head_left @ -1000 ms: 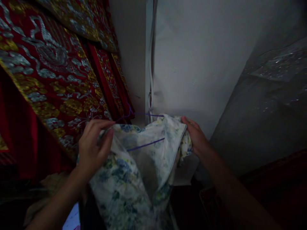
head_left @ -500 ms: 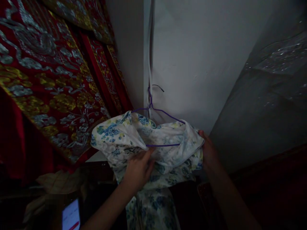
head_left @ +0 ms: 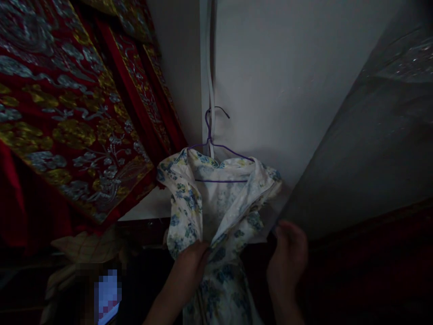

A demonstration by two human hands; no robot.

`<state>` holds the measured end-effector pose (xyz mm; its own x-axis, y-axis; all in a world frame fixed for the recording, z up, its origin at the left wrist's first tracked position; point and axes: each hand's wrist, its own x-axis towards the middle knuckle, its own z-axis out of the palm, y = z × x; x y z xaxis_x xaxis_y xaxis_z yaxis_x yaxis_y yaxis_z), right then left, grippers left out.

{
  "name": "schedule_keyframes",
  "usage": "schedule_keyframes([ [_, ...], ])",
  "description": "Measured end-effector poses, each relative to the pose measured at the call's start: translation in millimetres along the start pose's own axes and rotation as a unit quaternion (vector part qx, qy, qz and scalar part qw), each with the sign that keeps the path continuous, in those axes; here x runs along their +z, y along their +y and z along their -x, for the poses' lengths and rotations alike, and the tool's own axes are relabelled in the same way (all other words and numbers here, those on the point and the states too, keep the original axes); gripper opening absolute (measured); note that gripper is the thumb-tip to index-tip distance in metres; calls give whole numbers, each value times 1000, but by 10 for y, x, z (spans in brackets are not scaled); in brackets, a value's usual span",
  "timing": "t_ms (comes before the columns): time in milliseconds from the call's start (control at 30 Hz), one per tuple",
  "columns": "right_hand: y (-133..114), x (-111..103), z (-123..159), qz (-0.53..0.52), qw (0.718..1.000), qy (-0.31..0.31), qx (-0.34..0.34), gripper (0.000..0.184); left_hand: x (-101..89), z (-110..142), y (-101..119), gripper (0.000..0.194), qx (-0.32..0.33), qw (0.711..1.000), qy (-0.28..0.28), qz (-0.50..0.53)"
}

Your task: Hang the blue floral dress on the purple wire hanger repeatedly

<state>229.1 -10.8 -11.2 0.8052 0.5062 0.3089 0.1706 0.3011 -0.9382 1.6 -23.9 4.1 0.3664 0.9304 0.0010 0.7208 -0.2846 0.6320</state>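
A white dress (head_left: 186, 207) with blue and yellow flowers hangs on a thin purple hanger (head_left: 221, 181), its front opened in a deep V. The hanger's hook is by a white cord (head_left: 210, 85) at the wall. My left hand (head_left: 191, 264) is closed on the dress's front edge, low in the opening. To the right of the dress, my right hand (head_left: 287, 257) has its fingers curled together. Whether anything is between those fingertips is too dark to tell. The lower part of the dress falls behind my left forearm.
Red cloth (head_left: 84, 131) embroidered in gold and silver hangs at the left. A shiny clear plastic cover (head_left: 368, 135) slopes down on the right. Low at the left is a lit phone screen (head_left: 108, 293), beside checked fabric (head_left: 88, 248). A pale wall (head_left: 270, 67) stands behind.
My right hand has left the dress's right shoulder and moved down. My left hand has gone down from the neckline to the front opening. The dress now hangs straighter, its shoulders drawn in.
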Motion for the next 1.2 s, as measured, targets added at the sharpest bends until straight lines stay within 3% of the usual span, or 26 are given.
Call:
schedule_keyframes([
  [67,94,-123,476,10,991,-125,54,21,80,103,8,33,6,997,22,67],
  [167,149,-98,913,4,930,-364,45,20,142,185,25,30,7,993,50,104],
  [233,134,-6,985,13,906,-423,16,17,155,203,27,29,13,990,71,119],
  [433,44,126,873,41,883,-468,6,14,104,235,35,25,5,970,143,194],
  [633,41,68,967,27,885,-464,12,27,61,265,133,38,-21,948,137,285],
  [700,85,68,978,22,895,-446,-1,26,77,217,170,33,-28,928,127,348],
  [800,221,72,942,24,905,-423,-38,23,2,68,268,41,-55,869,107,480],
  [900,411,45,868,51,903,-422,-63,23,-329,-156,482,51,-59,826,126,546],
  [1067,718,-18,725,106,885,-446,-86,20,-1097,-601,976,52,32,791,204,576],
  [1133,785,-19,658,115,878,-456,-93,23,-1254,-729,1110,51,78,791,227,563],
  [1200,770,-8,572,124,867,-474,-91,25,-1277,-792,1164,48,124,797,242,539],
])
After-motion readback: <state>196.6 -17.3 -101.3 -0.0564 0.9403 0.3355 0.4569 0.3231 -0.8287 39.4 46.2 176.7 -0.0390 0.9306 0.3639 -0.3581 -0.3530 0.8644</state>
